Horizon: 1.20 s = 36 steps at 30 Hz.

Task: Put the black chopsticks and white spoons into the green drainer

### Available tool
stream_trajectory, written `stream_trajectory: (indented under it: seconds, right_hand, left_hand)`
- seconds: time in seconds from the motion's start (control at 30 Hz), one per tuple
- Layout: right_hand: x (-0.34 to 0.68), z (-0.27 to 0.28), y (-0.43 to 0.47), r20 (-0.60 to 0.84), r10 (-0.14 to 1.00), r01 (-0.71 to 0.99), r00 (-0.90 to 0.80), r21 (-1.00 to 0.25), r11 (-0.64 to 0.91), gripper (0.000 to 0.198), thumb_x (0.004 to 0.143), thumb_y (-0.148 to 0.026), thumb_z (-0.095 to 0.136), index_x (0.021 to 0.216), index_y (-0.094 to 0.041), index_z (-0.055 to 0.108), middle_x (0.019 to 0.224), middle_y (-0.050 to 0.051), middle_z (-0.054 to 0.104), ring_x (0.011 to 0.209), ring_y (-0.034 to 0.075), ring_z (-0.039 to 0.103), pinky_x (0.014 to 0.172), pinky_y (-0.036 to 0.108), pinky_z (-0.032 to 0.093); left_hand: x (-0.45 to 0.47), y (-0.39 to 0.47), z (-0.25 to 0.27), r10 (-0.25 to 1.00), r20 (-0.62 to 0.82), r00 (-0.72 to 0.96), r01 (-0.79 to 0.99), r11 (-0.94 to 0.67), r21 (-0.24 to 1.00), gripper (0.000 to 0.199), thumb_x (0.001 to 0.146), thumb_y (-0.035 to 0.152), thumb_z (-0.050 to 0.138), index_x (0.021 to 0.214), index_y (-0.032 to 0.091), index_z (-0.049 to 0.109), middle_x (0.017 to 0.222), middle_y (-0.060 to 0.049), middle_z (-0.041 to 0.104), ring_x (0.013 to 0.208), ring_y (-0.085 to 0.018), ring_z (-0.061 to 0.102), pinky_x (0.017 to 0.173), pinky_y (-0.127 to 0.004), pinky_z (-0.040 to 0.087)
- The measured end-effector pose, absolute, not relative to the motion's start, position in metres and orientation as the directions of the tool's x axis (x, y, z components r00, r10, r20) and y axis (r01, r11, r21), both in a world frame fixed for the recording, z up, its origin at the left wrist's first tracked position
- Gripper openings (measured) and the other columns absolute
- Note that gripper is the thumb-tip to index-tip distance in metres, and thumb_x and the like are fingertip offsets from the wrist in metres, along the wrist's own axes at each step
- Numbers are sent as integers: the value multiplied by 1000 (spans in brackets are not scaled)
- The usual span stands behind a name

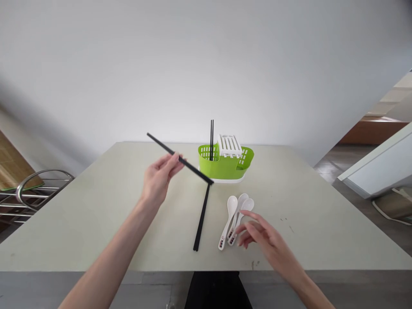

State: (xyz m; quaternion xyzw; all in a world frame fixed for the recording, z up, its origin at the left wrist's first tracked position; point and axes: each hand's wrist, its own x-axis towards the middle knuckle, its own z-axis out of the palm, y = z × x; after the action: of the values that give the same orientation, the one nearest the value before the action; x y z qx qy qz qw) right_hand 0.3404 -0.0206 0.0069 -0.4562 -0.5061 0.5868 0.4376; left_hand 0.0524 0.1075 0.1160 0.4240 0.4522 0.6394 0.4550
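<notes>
Pinched in my left hand (161,176) are black chopsticks (195,170), slanting down to the right above the table; they overlap, so I cannot tell whether it is one or a pair. A second pair of black chopsticks (202,219) lies on the table below them. My right hand (260,234) has its fingers apart and hovers at the right side of several white spoons (231,208) with printed handles. Whether the fingers touch a handle cannot be made out. Behind stands a green cutlery caddy (222,168), with two chopsticks (211,137) upright in its left compartment.
A white slotted piece (229,145) tops the caddy's middle, and a white base sits under it. The pale table (296,206) meets a white wall at the back. A metal rack (41,189) stands beyond the left edge, a white panel (383,159) beyond the right.
</notes>
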Motion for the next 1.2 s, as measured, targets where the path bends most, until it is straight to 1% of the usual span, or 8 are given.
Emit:
stream_trajectory:
  seconds: [0.1, 0.2, 0.37, 0.53, 0.73, 0.87, 0.97, 1.2]
  right_hand:
    - [387, -17, -17, -76, 996, 26, 52, -997, -78, 60, 96, -64, 64, 137, -21, 58, 98, 9, 77, 78, 23, 71, 75, 38, 60]
    - [422, -34, -10, -64, 966, 75, 251, -994, -85, 60, 93, -67, 66, 131, -21, 59, 93, 7, 75, 75, 21, 67, 69, 34, 58]
    - [437, -49, 0, -43, 970, 121, 240, -990, -74, 60, 94, -69, 63, 128, -19, 59, 90, 7, 73, 70, 20, 63, 64, 34, 55]
    - [431, -55, 3, -37, 973, 178, 226, -981, -79, 57, 97, -69, 57, 124, -19, 60, 90, 8, 72, 71, 20, 63, 63, 33, 52]
    - [430, -53, 4, -36, 972, 180, 230, -981, -79, 60, 95, -73, 57, 121, -19, 63, 89, 8, 73, 69, 19, 63, 61, 33, 51]
    - [427, -48, 4, -23, 971, 184, 239, -981, -68, 62, 93, -75, 58, 118, -19, 65, 87, 9, 73, 67, 20, 63, 60, 33, 51]
    - [427, -48, 4, -15, 971, 187, 239, -980, -61, 60, 95, -74, 57, 117, -18, 65, 87, 9, 73, 68, 20, 63, 61, 33, 51]
    - [431, -52, 4, -23, 975, 193, 220, -979, -67, 55, 99, -70, 53, 119, -20, 64, 92, 8, 73, 69, 18, 63, 63, 33, 51]
  left_hand:
    - [63, 154, 145, 909, 322, -265, -127, -363, 923, 34, 79, 38, 88, 98, 11, 76, 104, -11, 81, 107, -24, 77, 107, -40, 59]
    - [81, 196, 159, 902, 393, -179, -17, -403, 915, 33, 78, 36, 89, 97, 12, 75, 97, -10, 81, 98, -23, 79, 99, -41, 63]
    - [102, 246, 143, 940, 338, -49, 314, -307, 899, 25, 76, 29, 88, 91, 13, 76, 93, -9, 82, 78, -21, 79, 83, -37, 68]
    - [101, 273, 123, 963, 270, 1, 608, -215, 764, 17, 80, 27, 82, 92, 15, 79, 96, -8, 82, 73, -20, 78, 80, -35, 66]
    - [101, 284, 115, 962, 272, 4, 651, -209, 730, 19, 76, 30, 85, 89, 17, 81, 89, -8, 83, 93, -25, 78, 92, -35, 61]
    - [103, 290, 109, 969, 246, 12, 651, -194, 734, 24, 73, 35, 88, 89, 18, 82, 89, -8, 83, 93, -25, 78, 89, -35, 61]
    - [104, 294, 102, 971, 240, 12, 646, -191, 739, 29, 73, 40, 87, 92, 19, 83, 95, -9, 84, 96, -27, 77, 89, -37, 60]
    - [99, 288, 104, 959, 279, 41, 656, -236, 716, 35, 73, 45, 87, 98, 22, 80, 118, -8, 80, 117, -29, 70, 102, -38, 53]
